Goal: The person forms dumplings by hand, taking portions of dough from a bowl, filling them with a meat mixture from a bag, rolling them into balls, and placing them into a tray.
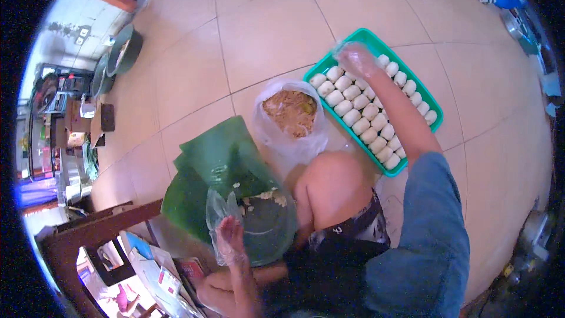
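My right hand [358, 59], in a clear plastic glove, is at the back left of a green tray [365, 36] of several white rolls [342, 108]; its fingers curl down over whatever they hold, hiding it. My left hand [229, 235], in a baggy clear glove, is open, palm up, above a bowl [268, 241] at the lower middle. Green leaf sheets [206, 147] lie beside the bowl, with pale bits [273, 199] on its surface. Between leaves and tray stands an open plastic bag [265, 135] of brown shredded filling [289, 112].
My bent knee [329, 188] is between bowl and tray. A tiled floor [259, 23] surrounds me. Basins [126, 47] and boxes [79, 118] line the left wall, a wooden-edged piece [106, 218] stands at lower left, metal pots [535, 232] at far right.
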A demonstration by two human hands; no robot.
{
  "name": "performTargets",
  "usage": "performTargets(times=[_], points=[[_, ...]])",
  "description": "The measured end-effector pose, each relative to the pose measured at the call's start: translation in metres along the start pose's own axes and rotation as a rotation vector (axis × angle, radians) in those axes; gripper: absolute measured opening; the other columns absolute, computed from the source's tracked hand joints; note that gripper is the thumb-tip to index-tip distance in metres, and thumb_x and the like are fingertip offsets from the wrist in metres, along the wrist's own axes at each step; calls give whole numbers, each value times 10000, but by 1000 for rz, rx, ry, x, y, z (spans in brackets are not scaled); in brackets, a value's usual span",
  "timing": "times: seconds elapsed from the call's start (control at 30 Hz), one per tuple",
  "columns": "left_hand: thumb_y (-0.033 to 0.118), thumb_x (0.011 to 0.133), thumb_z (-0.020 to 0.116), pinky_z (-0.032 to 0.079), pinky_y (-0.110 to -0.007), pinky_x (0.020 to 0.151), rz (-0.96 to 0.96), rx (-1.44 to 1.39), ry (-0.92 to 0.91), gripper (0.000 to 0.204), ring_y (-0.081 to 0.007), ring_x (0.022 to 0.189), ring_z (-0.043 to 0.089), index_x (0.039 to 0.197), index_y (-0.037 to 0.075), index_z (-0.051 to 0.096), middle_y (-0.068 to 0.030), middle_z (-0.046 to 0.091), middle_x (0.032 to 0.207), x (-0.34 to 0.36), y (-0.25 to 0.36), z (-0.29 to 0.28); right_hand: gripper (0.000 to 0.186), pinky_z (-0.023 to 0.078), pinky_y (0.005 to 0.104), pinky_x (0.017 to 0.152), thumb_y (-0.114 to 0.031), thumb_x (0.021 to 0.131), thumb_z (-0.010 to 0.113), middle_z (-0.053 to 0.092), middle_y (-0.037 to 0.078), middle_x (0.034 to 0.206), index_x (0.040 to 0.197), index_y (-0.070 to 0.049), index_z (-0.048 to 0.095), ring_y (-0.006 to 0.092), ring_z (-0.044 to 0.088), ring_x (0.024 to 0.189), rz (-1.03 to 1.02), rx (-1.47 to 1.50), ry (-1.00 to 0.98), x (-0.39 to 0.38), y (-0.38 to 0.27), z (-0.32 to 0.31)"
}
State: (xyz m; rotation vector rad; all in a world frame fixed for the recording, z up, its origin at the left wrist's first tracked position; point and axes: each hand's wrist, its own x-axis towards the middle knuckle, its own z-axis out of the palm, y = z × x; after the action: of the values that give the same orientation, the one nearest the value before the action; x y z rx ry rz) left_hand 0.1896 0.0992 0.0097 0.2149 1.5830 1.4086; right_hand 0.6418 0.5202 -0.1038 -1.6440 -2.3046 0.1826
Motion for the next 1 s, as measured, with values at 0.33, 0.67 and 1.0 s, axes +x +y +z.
performTargets(times=[0.33, 0.67, 1.0], points=[[403, 905, 413, 426, -402, 898, 321, -27, -49, 446, -250, 999, 543, 1089, 17, 540, -120, 564, 1110, -39, 3, -102, 308, 442, 296, 805, -248, 883, 516, 627, 100, 981, 1048, -1, 598, 172, 571, 879, 120, 667, 8, -135, -124, -127], [333, 943, 350, 433, -377, 888, 801, 47, 140, 413, -242, 978, 553, 1056, -15, 540, -140, 578, 1047, -111, 45, -248, 232, 458, 358, 737, -241, 785, 559, 624, 104, 864, 897, -45, 614, 242, 589, 790, -660, 718, -290, -257, -407, -116], [296, 952, 330, 442, -331, 847, 869, -168, 847, 408, -202, 935, 566, 1019, -22, 575, -120, 597, 1001, -334, 31, -366, 225, 466, 405, 648, -267, 712, 577, 616, 137, 805, 857, -99, 614, 272, 602, 697, -1246, 136, -460, -328, -502, -28]])
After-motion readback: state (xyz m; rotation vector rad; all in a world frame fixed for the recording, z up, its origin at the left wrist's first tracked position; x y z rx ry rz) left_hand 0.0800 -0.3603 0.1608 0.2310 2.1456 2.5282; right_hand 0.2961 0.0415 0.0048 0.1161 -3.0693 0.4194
